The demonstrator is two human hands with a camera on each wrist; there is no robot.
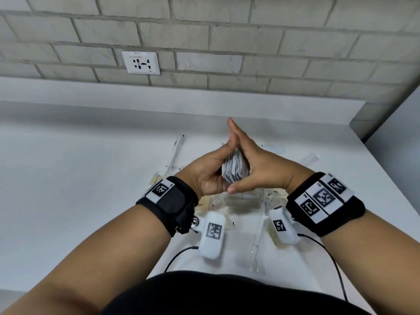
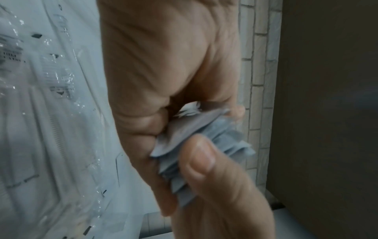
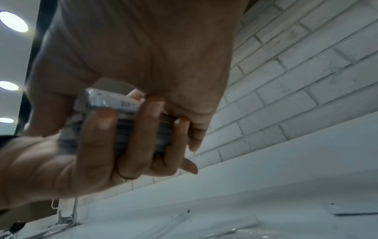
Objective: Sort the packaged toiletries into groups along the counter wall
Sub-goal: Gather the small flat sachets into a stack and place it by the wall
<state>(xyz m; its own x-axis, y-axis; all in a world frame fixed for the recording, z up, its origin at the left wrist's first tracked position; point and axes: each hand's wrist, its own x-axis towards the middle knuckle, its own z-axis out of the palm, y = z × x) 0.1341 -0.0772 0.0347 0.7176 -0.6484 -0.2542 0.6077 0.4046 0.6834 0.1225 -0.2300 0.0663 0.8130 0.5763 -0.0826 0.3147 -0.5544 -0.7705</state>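
Note:
Both hands are raised over the white counter [image 1: 86, 183] with a stack of small grey-white sachets [image 1: 235, 170] held between them. My left hand [image 1: 210, 170] wraps the stack's left side, and its fingers curl round the sachets [image 3: 122, 105] in the right wrist view. My right hand [image 1: 259, 163] presses the right side with long fingers pointing at the wall, thumb tucked under the stack. The left wrist view shows the fanned edges of the sachets [image 2: 204, 137] against the palm. More packaged items lie on the counter under the hands, partly hidden.
A clear-wrapped comb [image 1: 243, 202] lies just below the wrists. Long clear packets lie at the left [image 1: 176, 151] and near the front [image 1: 258, 242]. Flat packets [image 1: 272, 148] sit to the right, beige ones [image 1: 156, 179] to the left. A raised ledge [image 1: 159, 96] runs below the brick wall with a socket [image 1: 141, 62].

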